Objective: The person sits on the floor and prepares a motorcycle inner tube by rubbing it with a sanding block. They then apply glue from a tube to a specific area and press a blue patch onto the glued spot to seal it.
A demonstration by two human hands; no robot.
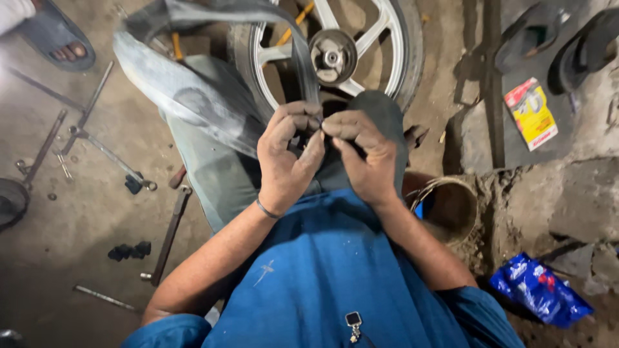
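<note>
Both of my hands meet in front of my chest, knuckles up, wrists bent inward. My left hand [287, 158] curls its fingers tight, thumb pressed against a fold of the black inner tube [193, 90]. My right hand [364, 151] pinches the same fold from the other side, fingertips touching the left's. From there the tube loops up and left over my knee. Just beyond my hands the alloy wheel [332, 55] lies on the floor, a metal bowl [451, 206] at my right elbow
</note>
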